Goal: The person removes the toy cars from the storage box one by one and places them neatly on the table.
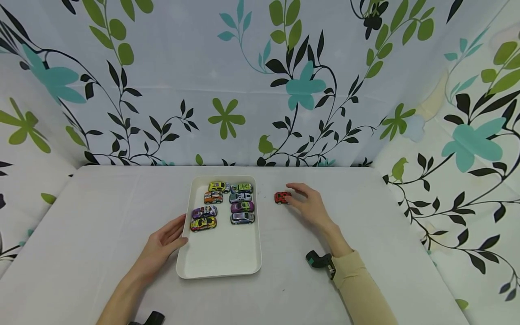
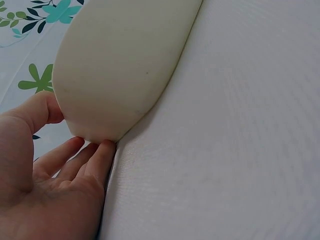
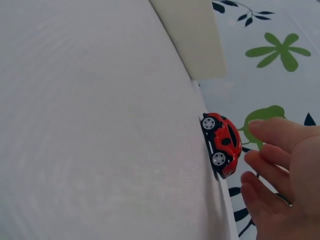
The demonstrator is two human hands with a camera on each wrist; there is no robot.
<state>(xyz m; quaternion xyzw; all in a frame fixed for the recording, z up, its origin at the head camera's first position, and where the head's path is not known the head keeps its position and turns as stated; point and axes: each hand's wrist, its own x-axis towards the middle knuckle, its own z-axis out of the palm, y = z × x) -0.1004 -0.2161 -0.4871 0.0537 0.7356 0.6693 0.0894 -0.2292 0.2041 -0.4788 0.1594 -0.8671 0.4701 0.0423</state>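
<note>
A small red toy car (image 1: pixel 280 197) with black spots and silver wheels stands on the table, right of a white tray (image 1: pixel 221 255). My right hand (image 1: pixel 312 207) is beside it, thumb and fingers spread around its near side. In the right wrist view a gap shows between the fingers and the red toy car (image 3: pixel 225 142). My left hand (image 1: pixel 164 246) rests along the tray's left edge. Its fingertips touch the tray wall (image 2: pixel 115 75) in the left wrist view, the thumb at the rim. Several colourful toy cars (image 1: pixel 242 206) stand inside the tray in two columns.
The table (image 1: pixel 122 198) has a white cover. Behind it hangs a wall cloth (image 1: pixel 183 54) with a leaf and flower print, and similar cloth lines both sides. A black wrist device (image 1: pixel 318 259) sits at the right wrist.
</note>
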